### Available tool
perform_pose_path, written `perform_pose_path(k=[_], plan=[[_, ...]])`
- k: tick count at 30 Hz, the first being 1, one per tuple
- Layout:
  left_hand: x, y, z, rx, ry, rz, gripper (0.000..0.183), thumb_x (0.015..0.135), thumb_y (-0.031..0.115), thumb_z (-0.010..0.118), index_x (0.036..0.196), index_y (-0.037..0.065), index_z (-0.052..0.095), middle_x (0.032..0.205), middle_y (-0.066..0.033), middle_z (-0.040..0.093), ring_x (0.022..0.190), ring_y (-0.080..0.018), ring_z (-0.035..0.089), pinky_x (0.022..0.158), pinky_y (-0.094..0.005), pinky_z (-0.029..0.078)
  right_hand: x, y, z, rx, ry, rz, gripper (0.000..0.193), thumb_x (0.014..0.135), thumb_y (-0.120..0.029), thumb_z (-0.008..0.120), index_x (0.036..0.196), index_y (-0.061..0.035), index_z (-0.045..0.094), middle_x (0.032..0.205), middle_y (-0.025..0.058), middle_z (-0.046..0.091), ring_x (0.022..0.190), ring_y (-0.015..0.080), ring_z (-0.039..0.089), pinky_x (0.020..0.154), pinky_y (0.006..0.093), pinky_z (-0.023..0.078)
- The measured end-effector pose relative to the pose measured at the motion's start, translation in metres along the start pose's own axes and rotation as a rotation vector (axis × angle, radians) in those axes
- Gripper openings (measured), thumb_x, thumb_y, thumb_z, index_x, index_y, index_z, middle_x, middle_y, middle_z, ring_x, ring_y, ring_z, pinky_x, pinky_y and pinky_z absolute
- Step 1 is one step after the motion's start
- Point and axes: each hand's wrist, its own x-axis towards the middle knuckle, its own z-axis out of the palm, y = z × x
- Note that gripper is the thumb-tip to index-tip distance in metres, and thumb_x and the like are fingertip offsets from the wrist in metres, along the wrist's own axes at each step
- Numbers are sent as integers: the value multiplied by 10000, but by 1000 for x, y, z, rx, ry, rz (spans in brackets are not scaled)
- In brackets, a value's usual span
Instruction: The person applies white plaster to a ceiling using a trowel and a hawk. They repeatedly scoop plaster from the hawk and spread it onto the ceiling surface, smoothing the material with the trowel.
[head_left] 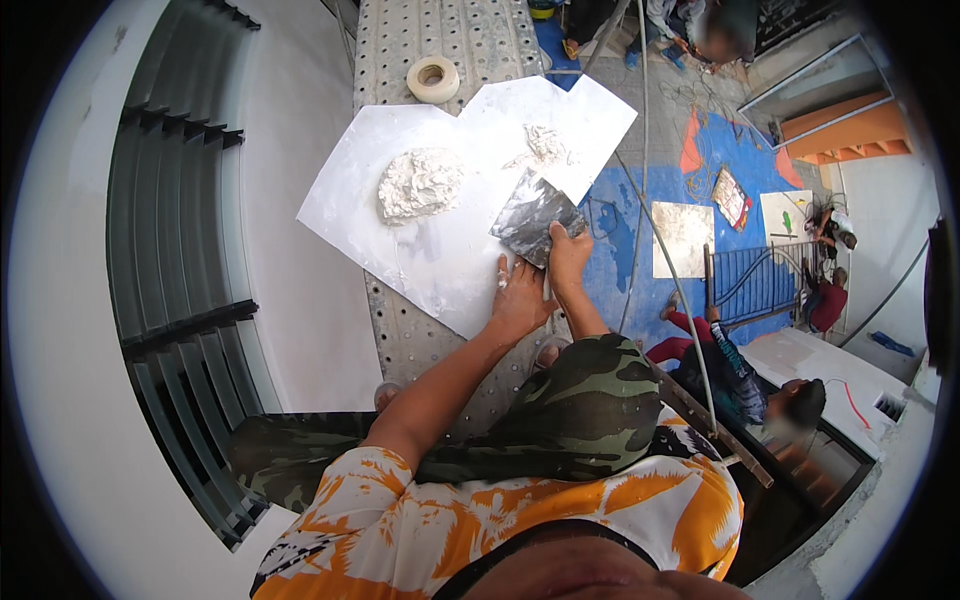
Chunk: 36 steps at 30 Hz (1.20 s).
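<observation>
My right hand (pixel 570 262) grips a wide putty knife (pixel 536 214), its square metal blade smeared with white and lying over the right part of a white board (pixel 400 280). Next to it, my left hand (pixel 520 300) rests with fingers stretched out on the board's near edge, white paste on a fingertip. A thick mound of white putty (pixel 420 185) sits on the board's left half. Beyond the blade lies a smaller, broken-up patch of putty (pixel 543 147). The knife's handle is mostly hidden by my right hand.
The board lies on a perforated metal plank (pixel 455 40), with a roll of tape (pixel 433 79) beyond it. Louvred windows (pixel 185 250) line the left wall. A thin metal pole (pixel 643 150) rises at right. Below are a blue tarp (pixel 640 190), a metal grille (pixel 755 285) and several people.
</observation>
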Motion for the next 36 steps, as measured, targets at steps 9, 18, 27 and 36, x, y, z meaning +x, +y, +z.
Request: perform_pose_path(k=[9,18,27,36], plan=[[2,1,0,-29,153,4,891,987,491,570,1639,1,211,1699,-235,218,1607,-378,112,1250,-672,16,-25,-24,23,-118,-8,-98,283,880,-25,651,1127,108,617,1028,155,713,871,194,644,808,340,521],[-3,5,-3,20,25,-10,949,969,530,586,1646,-1,184,1716,-227,173,1612,-376,92,1259,-659,1,-17,7,29,-164,0,-75,413,884,27,594,1279,142,557,1150,218,715,1010,279,699,956,368,518],[2,3,-3,158,-104,-16,888,1012,510,524,1641,-8,174,1681,-243,248,1598,-382,157,1243,-693,44,-1,-13,41,-180,-79,172,362,868,48,616,1221,128,613,1132,172,716,969,223,695,859,344,550],[0,1,-3,-9,43,20,927,969,538,614,1617,-23,262,1716,-230,178,1608,-391,103,1254,-665,44,13,-24,24,-34,-198,237,378,875,49,652,1252,81,633,1171,139,714,1010,215,694,905,333,540]])
